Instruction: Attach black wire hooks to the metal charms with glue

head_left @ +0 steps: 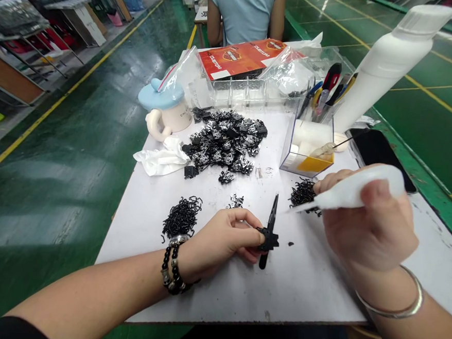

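Observation:
My left hand (229, 235) pinches a small black plastic part (269, 239) between thumb and fingers, above the white tabletop. Crossing behind that part is a slim pointed black tool like tweezers (272, 214); I cannot tell if it lies on the table or is gripped too. My right hand (372, 231) is wrapped round a white squeeze bottle (364, 187), its thin nozzle pointing left and down. Under the nozzle lies a heap of small bent black pieces (303, 191), partly hidden. A similar black heap (182, 215) sits left of my left hand.
A big pile of black parts with metal clips (226, 138) fills the table's middle. Around it stand a blue-lidded mug (173, 115), crumpled tissue (163, 157), a clear tool holder (309, 144), a tall white bottle (388, 67) and a phone (382, 154). A person (246, 13) sits ahead.

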### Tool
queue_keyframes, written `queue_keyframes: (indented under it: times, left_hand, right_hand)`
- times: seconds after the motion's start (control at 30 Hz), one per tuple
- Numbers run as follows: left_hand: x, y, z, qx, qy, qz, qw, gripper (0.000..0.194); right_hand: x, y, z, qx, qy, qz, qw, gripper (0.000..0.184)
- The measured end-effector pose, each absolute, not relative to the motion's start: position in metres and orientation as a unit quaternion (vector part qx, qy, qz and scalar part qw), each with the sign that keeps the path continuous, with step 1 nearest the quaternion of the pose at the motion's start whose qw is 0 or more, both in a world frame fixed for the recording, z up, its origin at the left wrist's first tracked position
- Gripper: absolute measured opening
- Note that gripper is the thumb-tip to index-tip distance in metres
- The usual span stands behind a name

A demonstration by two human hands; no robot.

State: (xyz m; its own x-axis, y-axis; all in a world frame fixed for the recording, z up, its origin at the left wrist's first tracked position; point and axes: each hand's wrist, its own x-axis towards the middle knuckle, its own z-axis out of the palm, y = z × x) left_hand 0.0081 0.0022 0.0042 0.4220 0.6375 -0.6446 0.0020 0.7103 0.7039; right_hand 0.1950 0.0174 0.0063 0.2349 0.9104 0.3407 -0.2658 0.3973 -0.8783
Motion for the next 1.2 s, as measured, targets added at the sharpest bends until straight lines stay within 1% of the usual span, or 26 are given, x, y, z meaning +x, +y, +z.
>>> queue_keyframes:
  times: [0.03, 0.07, 0.2, 0.27, 0.4, 0.47, 0.5, 0.63, 0.67, 0.73, 0.8, 0.9, 1.03, 1.2]
  left_hand:
    - [0.008, 0.002, 0.004, 0.32, 0.497, 0.204, 0.78, 0.018]
    - [0.008, 0.002, 0.004, 0.32, 0.498, 0.205, 0.78, 0.018]
    - [0.009, 0.001, 0.004, 0.323, 0.499, 0.211, 0.776, 0.017]
    - [0.01, 0.001, 0.004, 0.326, 0.499, 0.211, 0.775, 0.017]
    - [0.01, 0.001, 0.004, 0.33, 0.5, 0.21, 0.773, 0.016]
    - [0.009, 0.001, 0.005, 0.334, 0.498, 0.208, 0.773, 0.016]
    - [0.009, 0.001, 0.005, 0.337, 0.498, 0.206, 0.772, 0.016]
    - [0.008, 0.001, 0.005, 0.346, 0.499, 0.208, 0.767, 0.016]
    - [0.008, 0.0, 0.005, 0.346, 0.499, 0.208, 0.767, 0.016]
    - [0.008, 0.0, 0.005, 0.346, 0.499, 0.209, 0.767, 0.016]
    - [0.008, 0.0, 0.005, 0.346, 0.499, 0.209, 0.767, 0.016]
    - [0.009, 0.0, 0.005, 0.345, 0.497, 0.21, 0.768, 0.015]
    - [0.009, 0.001, 0.005, 0.342, 0.497, 0.216, 0.767, 0.013]
    - [0.009, 0.0, 0.004, 0.341, 0.492, 0.222, 0.77, 0.012]
  right_hand:
    - [0.196, 0.022, 0.005, -0.373, -0.443, 0.404, 0.708, 0.015]
    - [0.198, 0.026, 0.003, -0.4, -0.452, 0.392, 0.694, 0.015]
    - [0.197, 0.045, -0.011, -0.514, -0.585, 0.325, 0.537, 0.024]
    - [0.192, 0.053, -0.018, -0.532, -0.629, 0.281, 0.492, 0.027]
    - [0.183, 0.06, -0.026, -0.527, -0.69, 0.225, 0.443, 0.031]
    - [0.186, 0.06, -0.022, -0.519, -0.706, 0.182, 0.447, 0.034]
    - [0.191, 0.06, -0.018, -0.516, -0.704, 0.15, 0.464, 0.035]
    - [0.222, 0.061, 0.001, -0.521, -0.62, -0.02, 0.586, 0.032]
    - [0.23, 0.063, 0.004, -0.525, -0.604, -0.044, 0.598, 0.033]
    - [0.242, 0.068, 0.008, -0.54, -0.608, -0.061, 0.579, 0.031]
    - [0.248, 0.073, 0.007, -0.554, -0.624, -0.069, 0.547, 0.024]
    - [0.249, 0.076, 0.004, -0.558, -0.623, -0.104, 0.539, 0.023]
    - [0.249, 0.071, 0.008, -0.558, -0.662, -0.099, 0.491, 0.019]
    - [0.245, 0.069, 0.011, -0.572, -0.641, -0.095, 0.503, 0.019]
